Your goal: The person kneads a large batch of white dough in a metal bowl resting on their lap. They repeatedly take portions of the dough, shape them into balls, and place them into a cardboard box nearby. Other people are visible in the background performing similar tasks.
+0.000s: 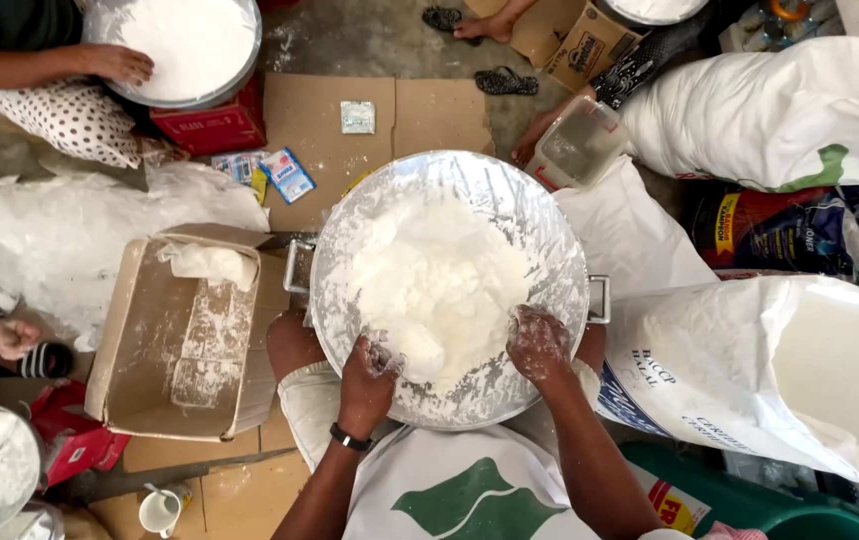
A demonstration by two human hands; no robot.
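A heap of dough [437, 285] is lying in the metal basin [550, 240], both hands sitting at its near edge. A cardboard box [145, 340] is standing left of the basin, sacks [780, 360] are lying right, and another basin [240, 60] is sitting far left.

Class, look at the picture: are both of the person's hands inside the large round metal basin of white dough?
Yes: the left hand and right hand, both floured, press into the white dough inside the large round metal basin.

Large round metal basin [510, 200] at centre of the frame, inner wall smeared white, side handles, heap of white crumbly dough [440, 280] piled inside, spreading towards the lower rim
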